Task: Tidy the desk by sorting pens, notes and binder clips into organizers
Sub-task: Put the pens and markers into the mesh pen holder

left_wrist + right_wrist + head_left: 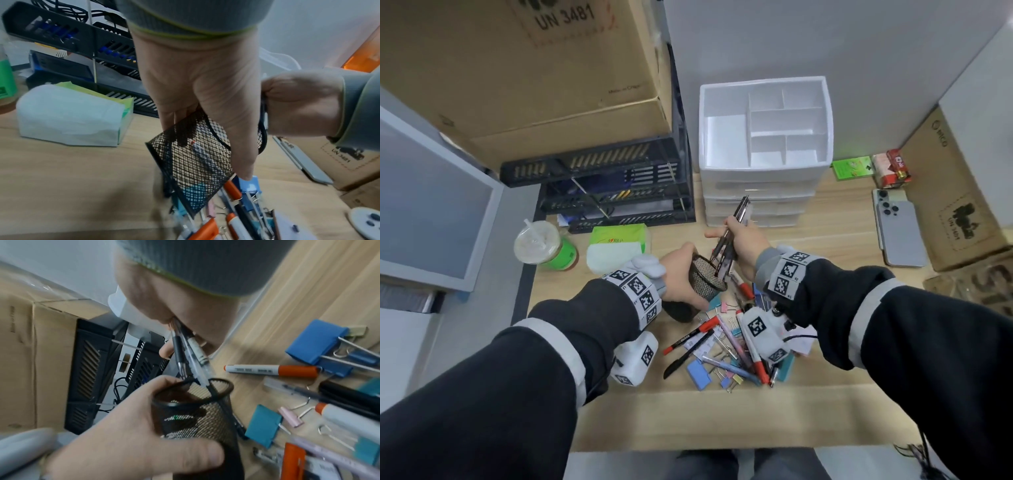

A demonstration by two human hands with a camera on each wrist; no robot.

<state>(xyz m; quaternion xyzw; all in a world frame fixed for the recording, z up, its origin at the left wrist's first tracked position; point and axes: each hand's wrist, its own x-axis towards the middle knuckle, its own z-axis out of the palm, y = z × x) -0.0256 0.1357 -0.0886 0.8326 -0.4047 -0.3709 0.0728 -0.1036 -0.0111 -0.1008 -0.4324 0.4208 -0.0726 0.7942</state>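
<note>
My left hand (681,274) grips a black mesh pen cup (707,279), held tilted above the desk; in the left wrist view the fingers wrap its wall (195,155). My right hand (743,245) holds a bundle of pens (732,233) with their tips at the cup's rim (205,382). Below both hands lies a pile of pens, markers (690,337), coloured binder clips (698,373) and paper notes (803,341) on the wooden desk (722,418).
A white drawer organizer (763,137) with open top compartments stands behind the hands. Black letter trays (613,192), a tissue pack (616,248) and a lidded drink cup (544,246) sit at the left. A phone (900,233) and cardboard boxes (955,205) lie at the right.
</note>
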